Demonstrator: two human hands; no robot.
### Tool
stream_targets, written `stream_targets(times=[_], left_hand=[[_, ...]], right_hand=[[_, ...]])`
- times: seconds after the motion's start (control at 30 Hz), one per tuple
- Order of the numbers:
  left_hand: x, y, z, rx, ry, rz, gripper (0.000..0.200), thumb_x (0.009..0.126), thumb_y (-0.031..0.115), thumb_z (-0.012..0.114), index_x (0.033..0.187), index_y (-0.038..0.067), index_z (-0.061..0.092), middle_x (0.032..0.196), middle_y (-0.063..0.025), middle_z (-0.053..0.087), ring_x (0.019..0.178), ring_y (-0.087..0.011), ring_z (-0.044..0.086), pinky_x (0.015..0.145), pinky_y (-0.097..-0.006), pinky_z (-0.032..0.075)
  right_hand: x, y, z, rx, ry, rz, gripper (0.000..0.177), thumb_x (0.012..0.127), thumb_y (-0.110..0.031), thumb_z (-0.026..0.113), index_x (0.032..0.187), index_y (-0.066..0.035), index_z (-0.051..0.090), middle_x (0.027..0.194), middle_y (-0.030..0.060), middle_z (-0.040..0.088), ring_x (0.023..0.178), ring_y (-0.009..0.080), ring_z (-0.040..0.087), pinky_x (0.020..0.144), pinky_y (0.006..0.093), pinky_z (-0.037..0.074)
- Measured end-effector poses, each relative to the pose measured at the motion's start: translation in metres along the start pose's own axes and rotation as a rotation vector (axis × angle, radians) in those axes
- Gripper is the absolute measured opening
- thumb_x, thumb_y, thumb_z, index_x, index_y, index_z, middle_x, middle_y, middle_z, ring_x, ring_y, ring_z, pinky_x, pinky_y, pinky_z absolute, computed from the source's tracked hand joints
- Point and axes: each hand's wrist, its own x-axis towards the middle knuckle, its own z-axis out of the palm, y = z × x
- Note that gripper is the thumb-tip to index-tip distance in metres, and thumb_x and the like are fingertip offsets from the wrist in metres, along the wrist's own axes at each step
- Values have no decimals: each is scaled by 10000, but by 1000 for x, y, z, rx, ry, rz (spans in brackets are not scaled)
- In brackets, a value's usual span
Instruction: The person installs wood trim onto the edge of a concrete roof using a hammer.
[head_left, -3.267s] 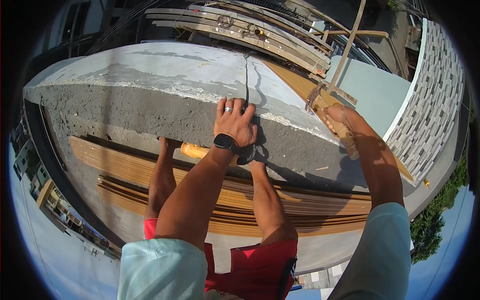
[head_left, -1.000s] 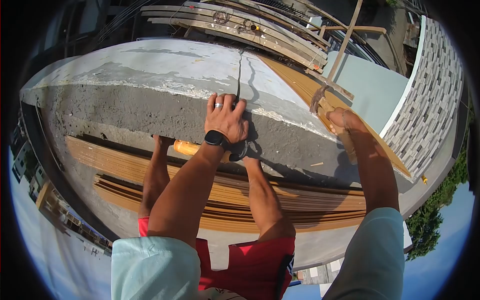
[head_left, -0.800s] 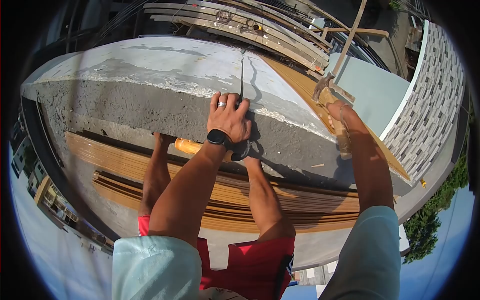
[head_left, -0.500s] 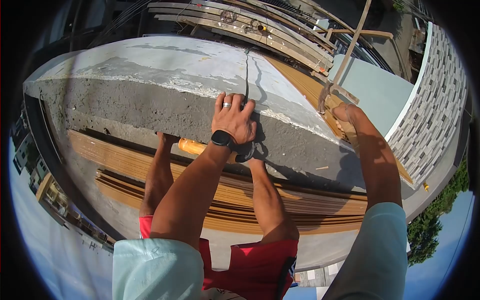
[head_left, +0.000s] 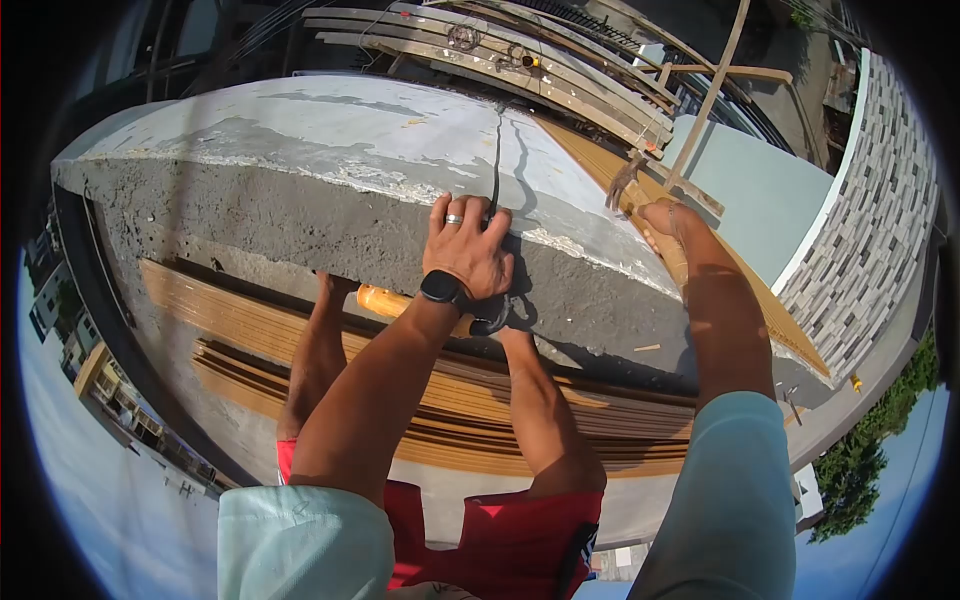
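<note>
My left hand [head_left: 468, 245], with a ring and a black watch [head_left: 441, 286], is closed over the edge of a rough concrete wall [head_left: 300, 215]. A black cord [head_left: 498, 150] runs down the wall's white face into its fingers; how they hold it is partly hidden. Beneath that wrist, an orange cylindrical object [head_left: 383, 301] with a dark end lies partly covered. My right hand [head_left: 672, 222] grips the wooden handle of a claw hammer [head_left: 627, 184], raised to the right. Behind the hammer, a tan ribbed panel [head_left: 590, 150] slants along the wall.
Stacked brown ribbed panels [head_left: 470, 400] lie under the wall, by my legs. Wooden planks [head_left: 480, 50] and a crossed timber [head_left: 708, 95] stand beyond it. At right is a wall of grey and white tiles [head_left: 865, 220]. A yellow object [head_left: 857, 383] sits near the right edge.
The hammer and my right hand have risen and shifted left, with the hammer head tilting up. My left hand stays at the wall edge with the cord.
</note>
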Motion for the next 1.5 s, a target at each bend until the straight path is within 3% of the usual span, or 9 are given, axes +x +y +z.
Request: stream_targets(times=[0.23,0.37,0.43,0.77,1.17,1.27,1.37,1.43,1.5], left_hand=[[1,-2,0,29,6,10,489,629,296,671,1079,140,559,1075,-127,496,1095,-306,454,1060,-498,239],[-2,-1,0,21,-1,8,490,630,296,668,1082,144,553,1086,-128,496,1103,-304,452,1062,-501,236],[-2,-1,1,19,-3,5,495,631,294,667,1087,144,549,1095,-131,496,1112,-305,449,1064,-502,232],[-4,-1,1,-4,-18,-8,492,623,253,642,1094,146,547,1097,-120,499,1090,-311,451,1064,-492,234],[-4,-3,0,-27,-3,17,499,625,268,664,1095,152,545,1097,-120,498,1090,-310,451,1060,-491,237],[-4,-1,-1,-22,-4,1,505,623,274,670,1097,155,544,1092,-119,496,1089,-310,450,1059,-493,239],[1,-1,-1,-18,-1,6,505,623,275,673,1096,156,544,1086,-116,495,1089,-309,450,1060,-493,239],[-2,-2,-1,-21,9,7,507,622,274,673,1099,157,545,1087,-115,495,1088,-309,450,1062,-492,236],[-1,-1,0,-20,10,4,508,622,275,672,1099,156,546,1088,-114,496,1087,-308,450,1063,-490,235]], right_hand=[[-19,-33,-7,-262,128,-83,335,789,-243,548,847,69,655,752,198,668,648,321,657,617,397,510],[-59,-57,-15,-634,-30,12,350,692,-51,524,1016,-13,648,1081,233,635,999,350,623,795,409,504],[-61,-43,-8,-557,389,-194,387,742,-52,527,1125,-44,580,1169,245,589,1071,349,591,868,409,489],[-28,-14,13,-910,280,-104,348,927,-133,415,1263,-128,508,1202,164,599,1108,336,583,908,416,488],[9,1,29,-534,571,6,336,957,-154,378,1277,-119,474,1121,193,627,1056,337,613,853,439,508],[2,-10,16,-885,407,-120,329,943,-152,413,1265,-123,472,1086,180,645,1036,316,626,845,430,512],[9,-11,25,-405,658,73,332,910,-127,473,1243,-136,479,1033,160,665,1001,302,642,831,421,515],[11,-12,18,-938,437,-141,320,904,-143,493,1224,-138,488,1037,152,666,1005,296,641,821,427,518],[11,-7,17,-921,426,-136,306,924,-187,470,1224,-127,486,1045,160,663,1007,297,640,805,433,522]])
